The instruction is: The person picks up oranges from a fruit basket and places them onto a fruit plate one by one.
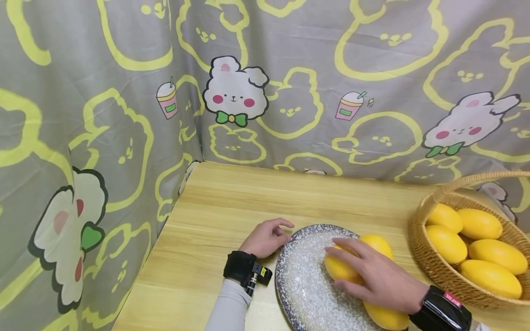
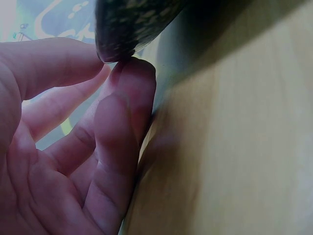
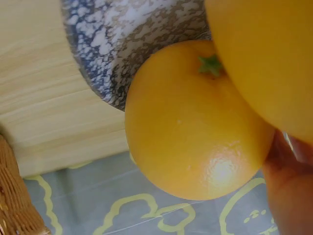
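My left hand [image 1: 267, 239] is at the left edge of a speckled grey-and-white plate [image 1: 306, 276] with a dark rim. In the left wrist view its thumb and a curled finger [image 2: 139, 88] meet the plate's rim [image 2: 122, 34] from two sides. Over the plate, my right hand [image 1: 383, 278] grips a smooth yellow fruit [image 1: 337, 266], its fingers spread across the top. A rounder orange-yellow fruit [image 1: 378, 243] with a green stem star sits just behind. Another yellow fruit [image 1: 387, 317] lies below the wrist. Close to the right wrist camera, one fruit [image 3: 269, 63] overlaps the starred one [image 3: 190, 127].
To the right, a wicker basket [image 1: 422, 248] with a tall handle holds several oval yellow fruits [image 1: 490, 278]. The wooden table [image 1: 198, 248] meets a patterned grey curtain [image 1: 290, 96] at the back and left.
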A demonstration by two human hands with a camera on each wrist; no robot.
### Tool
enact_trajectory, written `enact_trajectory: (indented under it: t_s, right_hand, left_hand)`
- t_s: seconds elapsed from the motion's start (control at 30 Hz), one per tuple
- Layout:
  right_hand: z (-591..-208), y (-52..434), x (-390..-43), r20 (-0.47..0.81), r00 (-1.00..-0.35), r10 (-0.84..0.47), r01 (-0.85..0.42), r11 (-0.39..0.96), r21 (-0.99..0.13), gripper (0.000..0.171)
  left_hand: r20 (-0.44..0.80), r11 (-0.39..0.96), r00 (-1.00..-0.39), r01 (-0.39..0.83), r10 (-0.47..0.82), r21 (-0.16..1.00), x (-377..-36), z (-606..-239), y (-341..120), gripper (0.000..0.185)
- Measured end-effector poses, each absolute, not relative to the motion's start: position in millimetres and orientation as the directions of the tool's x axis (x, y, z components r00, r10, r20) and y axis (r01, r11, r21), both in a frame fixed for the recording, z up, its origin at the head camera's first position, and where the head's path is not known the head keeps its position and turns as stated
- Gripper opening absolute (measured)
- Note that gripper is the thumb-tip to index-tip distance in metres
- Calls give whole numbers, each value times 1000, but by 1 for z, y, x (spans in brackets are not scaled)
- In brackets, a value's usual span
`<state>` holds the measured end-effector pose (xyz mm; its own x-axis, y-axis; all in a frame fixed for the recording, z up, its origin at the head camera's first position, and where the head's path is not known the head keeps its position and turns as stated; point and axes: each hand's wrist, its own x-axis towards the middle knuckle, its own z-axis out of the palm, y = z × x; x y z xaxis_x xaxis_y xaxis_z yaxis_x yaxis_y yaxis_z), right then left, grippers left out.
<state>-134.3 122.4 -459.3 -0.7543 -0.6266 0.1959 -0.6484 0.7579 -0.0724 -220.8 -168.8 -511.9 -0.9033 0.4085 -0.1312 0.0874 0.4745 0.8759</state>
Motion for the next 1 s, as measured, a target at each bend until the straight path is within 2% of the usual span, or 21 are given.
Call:
enact_trajectory:
  t_s: [0.2,0.57,0.73,0.93,1.0]
  right_hand:
    - [-456,126,-132,206,-755,-623,-645,762,-57,59]
    - [-447,132,-127,213,-782,-586,-614,782,-105,51]
    - [-440,138,-126,243,-782,-575,-614,778,-134,55]
    - [-432,159,-120,286,-817,-500,-562,803,-200,58]
    - [-432,166,-119,306,-821,-482,-547,818,-178,58]
  left_hand:
    - [-129,468,-904,85,408,880,-220,-513,-170,32]
    - [-120,468,-904,95,409,878,-220,-514,-171,32]
    - [-117,466,-905,97,409,879,-220,-514,-170,32]
    - [-118,467,-903,99,413,879,-221,-514,-169,31]
    - [-119,466,-903,97,413,879,-221,-514,-169,31]
